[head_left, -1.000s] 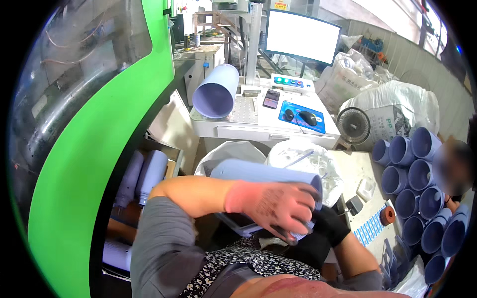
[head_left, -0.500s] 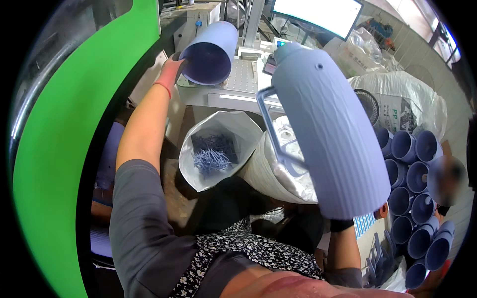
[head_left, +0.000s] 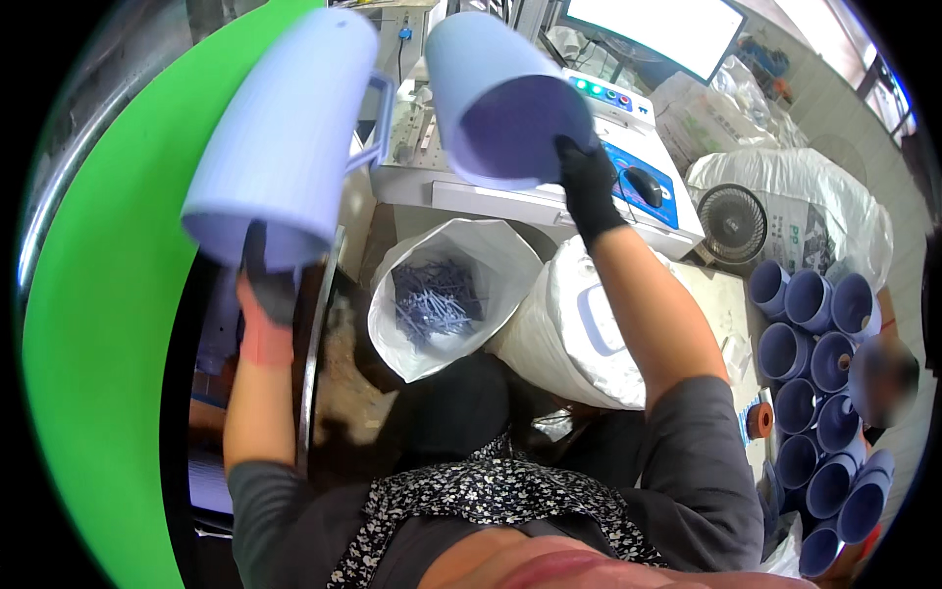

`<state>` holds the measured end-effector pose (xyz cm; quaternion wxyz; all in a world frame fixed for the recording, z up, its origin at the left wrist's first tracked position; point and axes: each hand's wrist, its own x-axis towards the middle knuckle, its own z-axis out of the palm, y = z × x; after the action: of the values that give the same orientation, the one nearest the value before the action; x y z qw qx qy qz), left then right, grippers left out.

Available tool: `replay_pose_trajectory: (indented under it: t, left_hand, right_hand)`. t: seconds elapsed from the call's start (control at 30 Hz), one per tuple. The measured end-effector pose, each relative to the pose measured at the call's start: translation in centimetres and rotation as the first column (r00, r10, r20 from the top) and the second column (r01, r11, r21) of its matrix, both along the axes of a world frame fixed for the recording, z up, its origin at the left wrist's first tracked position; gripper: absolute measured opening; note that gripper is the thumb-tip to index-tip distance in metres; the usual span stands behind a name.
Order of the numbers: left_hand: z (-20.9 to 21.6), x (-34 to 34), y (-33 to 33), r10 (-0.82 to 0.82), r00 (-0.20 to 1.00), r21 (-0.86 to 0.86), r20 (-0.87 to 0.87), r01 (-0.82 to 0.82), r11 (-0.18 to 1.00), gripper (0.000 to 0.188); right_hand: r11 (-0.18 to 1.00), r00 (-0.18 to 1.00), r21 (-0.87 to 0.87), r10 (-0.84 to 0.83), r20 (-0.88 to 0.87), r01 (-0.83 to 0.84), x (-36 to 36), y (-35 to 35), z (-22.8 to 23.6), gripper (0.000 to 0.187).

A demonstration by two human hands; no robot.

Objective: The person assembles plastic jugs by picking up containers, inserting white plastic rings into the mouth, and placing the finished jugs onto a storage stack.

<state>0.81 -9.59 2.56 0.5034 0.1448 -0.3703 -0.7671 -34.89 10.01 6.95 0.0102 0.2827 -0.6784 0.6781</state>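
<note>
A pale lilac-blue jug shell (head_left: 289,128) with a side handle hangs tilted at the left, its open bottom facing me. My left hand (head_left: 265,285), in a red and dark glove, grips it with fingers at that opening. Over the front of the machine bench (head_left: 402,182), my right hand (head_left: 587,187), in a black glove, is closed on the rim of a second jug shell (head_left: 496,88). This one also shows its dark open end, and no handle is visible on it. Whether it touches the bench I cannot tell.
Below stand a white sack (head_left: 397,334) of thin bluish plastic pieces and a wrapped white bag (head_left: 549,344). A button box (head_left: 613,98), mouse (head_left: 643,187), small fan (head_left: 731,224) and monitor (head_left: 657,29) lie right. Several shells (head_left: 810,353) are stacked far right; a green panel (head_left: 108,324) curves left.
My left hand has pulled its jug shell off the bench toward the left and nearer me. My right hand has swung its shell from the right to over the bench.
</note>
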Motion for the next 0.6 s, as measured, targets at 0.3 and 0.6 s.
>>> replay_pose_trajectory:
  t: [0.3,0.6]
  left_hand:
    - [-7.5,11.3,6.4,0.037,0.989,0.112,0.141,-0.053,0.992,0.052]
    - [-10.5,11.6,9.1,-0.035,0.949,0.089,0.312,0.007,0.996,0.054]
  right_hand:
    - [0.94,0.883,0.234,-0.12,-0.454,0.248,4.7,-12.2,-1.4,0.041]
    - [0.848,0.965,0.527,0.096,-0.245,0.049,2.3,-10.1,-1.1,0.09]
